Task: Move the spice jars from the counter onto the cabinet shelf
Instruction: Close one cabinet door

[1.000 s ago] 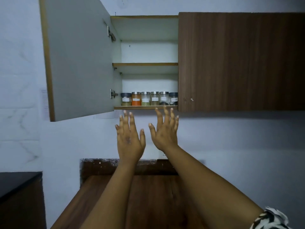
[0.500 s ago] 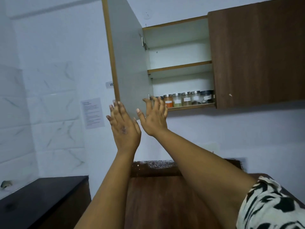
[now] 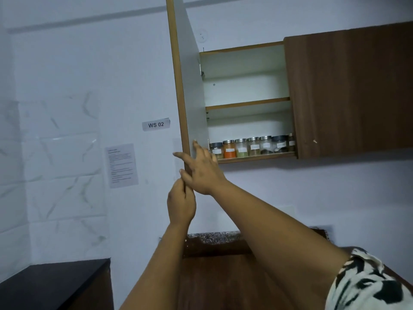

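Both hands at open cabinet door [image 3: 192, 104] lower corner: right hand [image 3: 202, 168] spread; left hand [image 3: 181, 203] below; spice jars [image 3: 252, 147] rowed on bottom shelf [image 3: 257, 157].

Your forearms are bare, and so are the left hand [image 3: 181, 203] and right hand [image 3: 202, 168], with no rings or watch showing. At lower right your short sleeve [image 3: 366, 285] is white with black blotches.

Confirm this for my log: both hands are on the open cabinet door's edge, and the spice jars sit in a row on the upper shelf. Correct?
Not quite. The head view shows the spice jars lined up on the bottom shelf, while the upper shelf holds nothing visible. The rest stands: the left hand and right hand are both at the open cabinet door edge.
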